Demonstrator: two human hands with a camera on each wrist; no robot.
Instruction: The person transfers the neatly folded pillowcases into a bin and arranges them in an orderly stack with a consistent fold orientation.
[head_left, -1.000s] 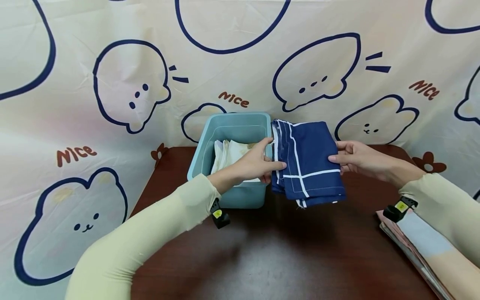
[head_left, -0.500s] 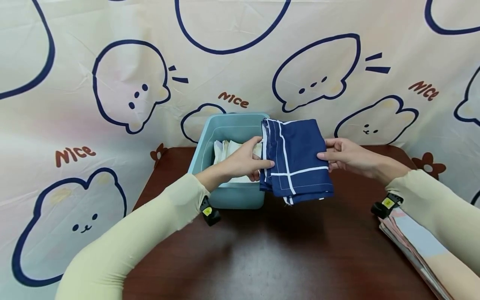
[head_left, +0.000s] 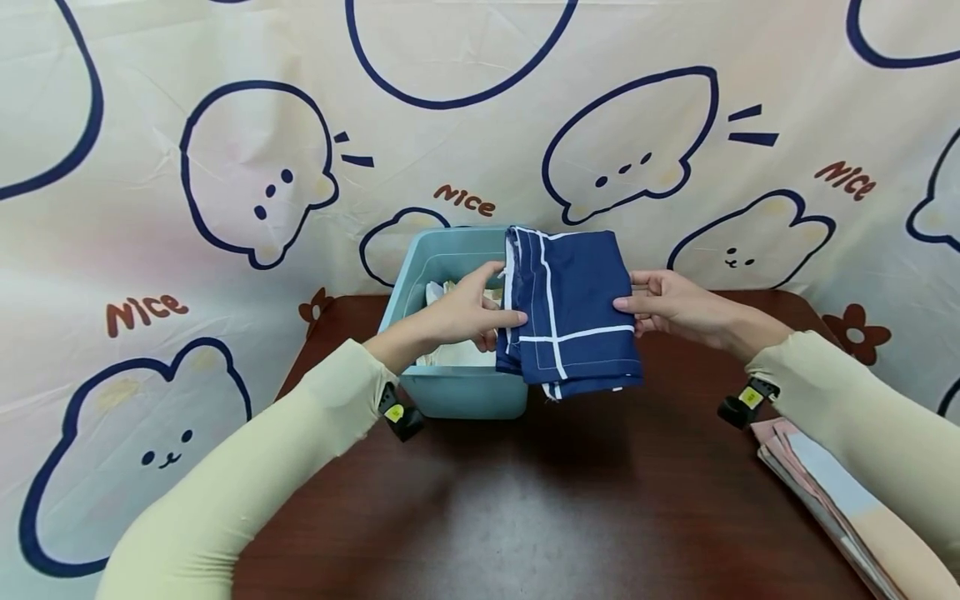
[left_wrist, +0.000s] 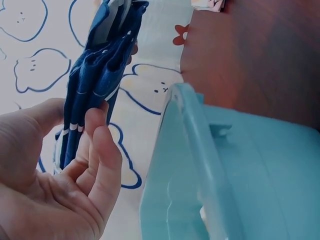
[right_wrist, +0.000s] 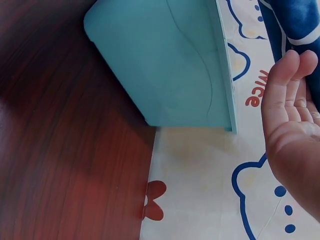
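Navy fabric crossed by white lines hangs between two hands: a folded cloth (head_left: 577, 304), held up in the air, its left part overlapping the right side of a pale teal bin (head_left: 465, 393) in the head view. The left hand (head_left: 461, 312) pinches one edge, and the right hand (head_left: 678, 304) grips the opposite edge.

Only the head view shows the pale fabrics (head_left: 467, 355) lying inside the bin, as well as both hands on the cloth at once. The left wrist view adds the cloth's edge, where several layers bunch into thick folds between thumb and fingers, and shows it apart from the bin's rim. The right wrist view catches just a corner of the cloth at the fingertips, but shows the bin's outer wall against the dark reddish-brown table (head_left: 487, 508).

From the front, the cloth is a roughly squarish bundle, its broad face fairly smooth. White lines cross low on that face; the left edge is ragged and white, with loose threads at the bottom.
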